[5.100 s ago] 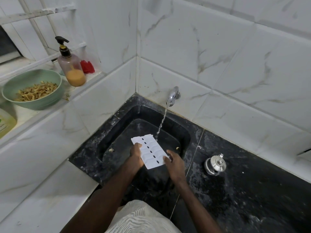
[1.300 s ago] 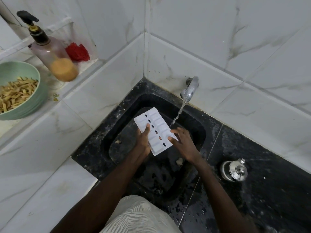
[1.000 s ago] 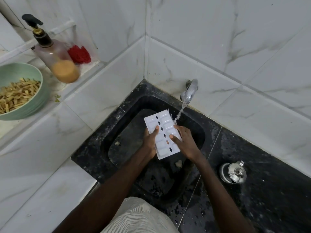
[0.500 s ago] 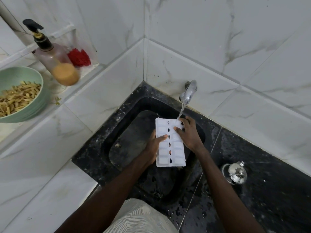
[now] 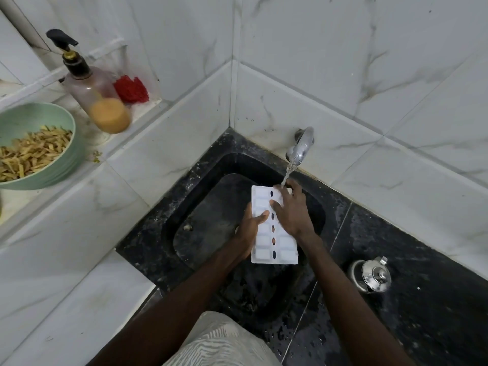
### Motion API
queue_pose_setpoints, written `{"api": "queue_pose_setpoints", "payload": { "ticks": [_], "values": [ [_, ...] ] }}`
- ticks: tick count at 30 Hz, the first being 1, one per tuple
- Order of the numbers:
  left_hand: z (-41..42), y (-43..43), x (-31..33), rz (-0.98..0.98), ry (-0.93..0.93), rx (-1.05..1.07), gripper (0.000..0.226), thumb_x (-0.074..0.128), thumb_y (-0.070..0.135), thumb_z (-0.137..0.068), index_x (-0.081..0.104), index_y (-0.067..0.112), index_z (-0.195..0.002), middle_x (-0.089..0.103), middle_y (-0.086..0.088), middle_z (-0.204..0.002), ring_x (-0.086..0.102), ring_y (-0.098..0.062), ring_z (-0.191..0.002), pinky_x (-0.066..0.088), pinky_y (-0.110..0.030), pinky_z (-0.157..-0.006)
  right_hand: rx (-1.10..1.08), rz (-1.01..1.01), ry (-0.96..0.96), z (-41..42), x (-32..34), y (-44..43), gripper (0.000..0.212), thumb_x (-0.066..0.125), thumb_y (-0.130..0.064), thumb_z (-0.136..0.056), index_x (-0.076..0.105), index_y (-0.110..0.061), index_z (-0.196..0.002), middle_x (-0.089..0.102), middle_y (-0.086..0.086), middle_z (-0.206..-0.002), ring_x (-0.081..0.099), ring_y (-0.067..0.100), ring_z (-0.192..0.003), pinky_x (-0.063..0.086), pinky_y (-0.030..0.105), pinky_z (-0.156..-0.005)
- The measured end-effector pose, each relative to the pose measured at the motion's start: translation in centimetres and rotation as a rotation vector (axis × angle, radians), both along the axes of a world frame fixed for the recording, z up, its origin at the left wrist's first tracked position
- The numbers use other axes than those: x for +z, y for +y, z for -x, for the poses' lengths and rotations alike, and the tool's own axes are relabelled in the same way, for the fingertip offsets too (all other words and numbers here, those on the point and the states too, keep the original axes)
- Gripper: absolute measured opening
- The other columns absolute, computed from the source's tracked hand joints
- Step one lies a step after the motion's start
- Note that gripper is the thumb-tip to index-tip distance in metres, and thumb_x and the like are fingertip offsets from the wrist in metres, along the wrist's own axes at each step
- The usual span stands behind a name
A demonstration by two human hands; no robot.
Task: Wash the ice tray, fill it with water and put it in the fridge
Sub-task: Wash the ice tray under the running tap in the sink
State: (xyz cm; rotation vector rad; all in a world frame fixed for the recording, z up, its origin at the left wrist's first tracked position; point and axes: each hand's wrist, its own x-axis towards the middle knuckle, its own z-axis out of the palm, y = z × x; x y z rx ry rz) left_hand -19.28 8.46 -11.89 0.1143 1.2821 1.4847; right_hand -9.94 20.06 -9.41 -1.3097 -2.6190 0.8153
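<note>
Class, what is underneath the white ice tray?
Below the ice tray lies the black sink, visible around it. The left hand holds its edge, thumb on top; the fingers beneath and the sink floor directly below are covered.

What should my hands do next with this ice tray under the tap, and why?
Probably slide the ice tray farther under the tap: the stream lands only at its far corner, by the right hand, while the left hand grips its edge.

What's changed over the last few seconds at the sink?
The white plastic ice tray swung from diagonal to lengthwise, its far end under the stream. The right hand slid up to that end. The left hand keeps its grip; the chrome tap still runs.
</note>
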Motion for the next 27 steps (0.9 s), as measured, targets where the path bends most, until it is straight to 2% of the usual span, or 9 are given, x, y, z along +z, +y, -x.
{"api": "queue_pose_setpoints", "payload": {
  "ticks": [3, 6, 8, 10, 12, 15, 19, 23, 27],
  "values": [
    [-0.3, 0.3, -0.2, 0.041, 0.008, -0.001, 0.050, 0.063, 0.018, -0.103, 0.045, 0.021, -0.150, 0.069, -0.015, -0.132, 0.073, -0.035, -0.109, 0.063, -0.048, -0.084, 0.104, -0.096, -0.187, -0.5, 0.1, -0.4, 0.050, 0.041, -0.040, -0.109, 0.035, -0.035, -0.159, 0.014, 0.009, -0.171, 0.020, 0.039, -0.152, 0.032, 0.062, -0.116],
    [-0.5, 0.3, -0.6, 0.064, -0.026, 0.050, 0.042, 0.059, 0.018, -0.105, 0.048, 0.024, -0.146, 0.072, -0.015, -0.125, 0.074, -0.035, -0.100, 0.063, -0.049, -0.078, 0.169, -0.104, -0.255, -0.8, 0.2, -1.4, 0.050, 0.037, -0.041, -0.110, 0.036, -0.035, -0.160, 0.013, 0.009, -0.172, 0.013, 0.036, -0.156, 0.027, 0.063, -0.120],
    [-0.1, 0.4, -0.9, 0.080, -0.006, 0.077, 0.042, 0.056, 0.020, -0.107, 0.046, 0.024, -0.148, 0.072, -0.011, -0.126, 0.074, -0.033, -0.103, 0.062, -0.052, -0.085, 0.219, -0.143, -0.272, -1.3, 0.0, -1.9, 0.051, 0.035, -0.045, -0.109, 0.036, -0.035, -0.159, 0.011, 0.007, -0.173, 0.011, 0.033, -0.158, 0.024, 0.060, -0.122],
    [-0.1, 0.6, -1.1, 0.077, 0.021, 0.060, 0.043, 0.054, 0.019, -0.108, 0.044, 0.022, -0.149, 0.069, -0.012, -0.131, 0.072, -0.034, -0.107, 0.060, -0.054, -0.092, 0.218, -0.174, -0.287, -1.5, -0.1, -1.9, 0.054, 0.031, -0.047, -0.109, 0.028, -0.035, -0.162, 0.006, 0.005, -0.174, 0.008, 0.032, -0.160, 0.020, 0.059, -0.124],
    [-0.7, 0.6, -0.9, 0.064, 0.002, 0.028, 0.040, 0.055, 0.017, -0.107, 0.047, 0.021, -0.146, 0.069, -0.015, -0.130, 0.071, -0.039, -0.109, 0.058, -0.059, -0.092, 0.162, -0.156, -0.302, -1.4, 0.0, -1.5, 0.056, 0.027, -0.047, -0.110, 0.018, -0.035, -0.164, -0.002, 0.003, -0.175, 0.001, 0.032, -0.160, 0.016, 0.060, -0.126],
    [-1.2, 0.9, -0.3, 0.054, -0.037, 0.008, 0.037, 0.056, 0.018, -0.106, 0.050, 0.024, -0.142, 0.071, -0.015, -0.128, 0.070, -0.043, -0.112, 0.056, -0.066, -0.094, 0.114, -0.126, -0.308, -1.0, 0.3, -0.9, 0.055, 0.026, -0.047, -0.110, 0.020, -0.038, -0.164, -0.005, 0.001, -0.175, -0.003, 0.034, -0.160, 0.014, 0.062, -0.125],
    [0.1, 1.0, -0.5, 0.052, -0.029, 0.085, 0.034, 0.052, 0.016, -0.108, 0.049, 0.018, -0.143, 0.070, -0.014, -0.127, 0.073, -0.031, -0.100, 0.061, -0.049, -0.086, 0.184, -0.121, -0.286, -1.6, 0.6, -3.0, 0.054, 0.029, -0.045, -0.109, 0.029, -0.034, -0.162, -0.002, 0.004, -0.175, -0.003, 0.031, -0.161, 0.013, 0.061, -0.126],
    [1.1, 0.6, -1.4, 0.006, -0.063, 0.110, 0.039, 0.054, 0.015, -0.107, 0.049, 0.017, -0.146, 0.068, -0.017, -0.136, 0.070, -0.039, -0.116, 0.057, -0.058, -0.097, 0.201, -0.127, -0.255, -2.0, 0.5, -3.3, 0.050, 0.030, -0.047, -0.110, 0.035, -0.039, -0.159, -0.002, 0.005, -0.175, -0.001, 0.030, -0.161, 0.012, 0.059, -0.127],
    [0.2, 1.0, -1.1, -0.051, -0.094, 0.032, 0.042, 0.056, 0.016, -0.106, 0.051, 0.014, -0.148, 0.065, -0.022, -0.137, 0.063, -0.047, -0.124, 0.051, -0.064, -0.103, 0.146, -0.137, -0.283, -0.8, 1.3, -1.2, 0.053, 0.026, -0.048, -0.110, 0.025, -0.040, -0.163, -0.003, 0.005, -0.175, 0.000, 0.034, -0.160, 0.012, 0.062, -0.126]
  ]
}}
